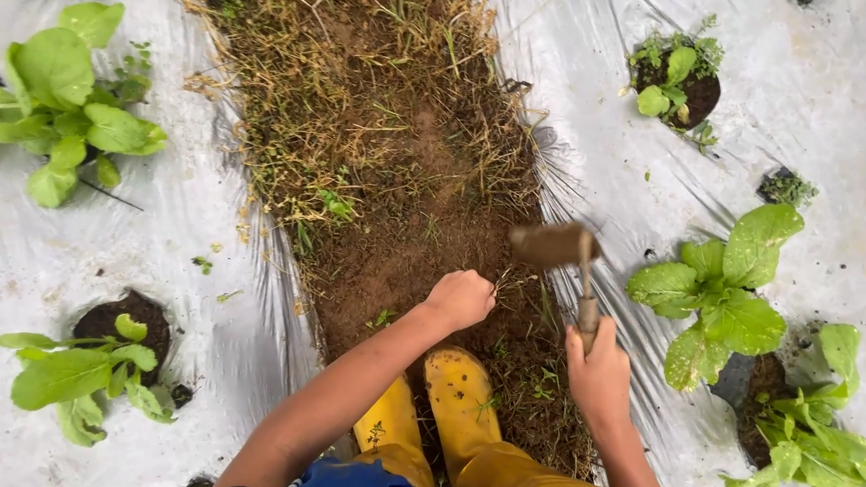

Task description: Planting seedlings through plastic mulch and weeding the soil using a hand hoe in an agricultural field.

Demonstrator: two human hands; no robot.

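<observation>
Two plastic mulch sheets (102,243) flank bare furrow (394,221), leafy seedlings (721,291) in holes. Yellow boots (459,396) in furrow. Right hand (601,369) closed round hand hoe (558,249), blade raised over soil. Left hand (462,297) fisted on weed tuft (506,280). Judgement: pull tuft taut, chop at roots, avoid plastic.

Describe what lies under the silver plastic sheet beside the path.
Dark soil shows only through the holes in the plastic sheet, where leafy plants grow. Elsewhere the sheet hides the ground.
</observation>
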